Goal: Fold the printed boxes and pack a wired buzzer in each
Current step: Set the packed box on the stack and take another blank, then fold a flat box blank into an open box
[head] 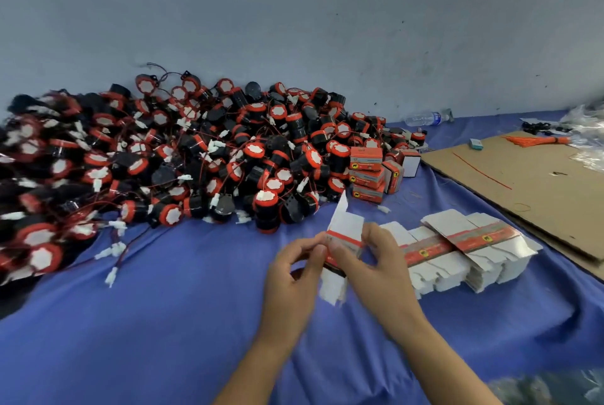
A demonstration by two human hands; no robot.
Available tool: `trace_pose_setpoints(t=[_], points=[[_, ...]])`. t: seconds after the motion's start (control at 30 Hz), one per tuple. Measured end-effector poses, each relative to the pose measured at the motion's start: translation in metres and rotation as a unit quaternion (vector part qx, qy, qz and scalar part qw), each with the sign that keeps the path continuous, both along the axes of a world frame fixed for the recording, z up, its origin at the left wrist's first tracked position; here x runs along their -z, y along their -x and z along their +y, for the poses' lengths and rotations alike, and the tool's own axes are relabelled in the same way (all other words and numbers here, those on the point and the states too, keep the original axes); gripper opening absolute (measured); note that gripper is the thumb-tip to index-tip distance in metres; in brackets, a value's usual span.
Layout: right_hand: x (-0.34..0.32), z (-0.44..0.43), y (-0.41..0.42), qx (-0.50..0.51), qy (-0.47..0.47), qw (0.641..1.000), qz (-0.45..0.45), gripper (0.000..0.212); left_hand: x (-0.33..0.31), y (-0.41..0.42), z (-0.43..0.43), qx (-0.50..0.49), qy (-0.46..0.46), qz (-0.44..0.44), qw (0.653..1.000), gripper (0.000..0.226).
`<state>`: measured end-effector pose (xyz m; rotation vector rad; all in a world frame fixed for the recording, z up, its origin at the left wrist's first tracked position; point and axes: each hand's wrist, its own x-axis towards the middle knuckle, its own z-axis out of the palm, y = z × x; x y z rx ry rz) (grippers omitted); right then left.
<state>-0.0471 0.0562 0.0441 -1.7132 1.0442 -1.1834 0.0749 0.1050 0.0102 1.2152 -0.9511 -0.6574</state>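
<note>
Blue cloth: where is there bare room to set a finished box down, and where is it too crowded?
Bare blue cloth lies near left, between the buzzer pile and the left hand. A narrower strip runs between the flat box blanks and the cardboard sheet. Crowded: the far left under the buzzers, and around the stacked folded boxes.

buzzer pile (196,156) left, flat boxes (467,251) right

Small packing workshop, heaped buzzers (183,156), flat box blanks (470,251), blue cloth (163,323)
</note>
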Motion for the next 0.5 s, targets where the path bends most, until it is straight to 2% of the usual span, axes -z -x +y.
trace_pose_setpoints(t=[0.07,0.17,0.27,0.33,0.37,0.43,0.47,0.5], points=[[-0.003,0.024,-0.023,-0.054,-0.095,0.986,-0.124,0.008,-0.001,-0.02,0.029,0.019,-0.026,-0.02,0.999,0.028],[-0.012,0.052,-0.053,-0.1,-0.258,0.917,-0.287,0.021,-0.002,-0.055,0.081,0.063,-0.01,-0.04,0.997,0.069],[-0.014,0.074,-0.074,-0.139,-0.372,0.852,-0.341,0.038,0.002,-0.084,0.126,0.013,0.031,-0.082,0.996,0.112],[-0.013,0.09,-0.088,-0.182,-0.429,0.814,-0.347,0.045,0.002,-0.095,0.143,-0.029,0.029,-0.101,0.994,0.126],[-0.011,0.098,-0.095,-0.195,-0.459,0.794,-0.348,0.043,0.001,-0.099,0.15,-0.052,0.023,-0.123,0.991,0.126],[-0.008,0.113,-0.107,-0.204,-0.514,0.76,-0.341,0.029,-0.003,-0.109,0.163,-0.109,0.016,-0.172,0.979,0.104],[-0.008,0.119,-0.111,-0.205,-0.534,0.756,-0.32,0.024,-0.005,-0.114,0.17,-0.133,0.013,-0.188,0.973,0.088],[-0.007,0.124,-0.114,-0.206,-0.536,0.767,-0.288,0.022,-0.008,-0.119,0.178,-0.145,0.009,-0.198,0.969,0.076]])
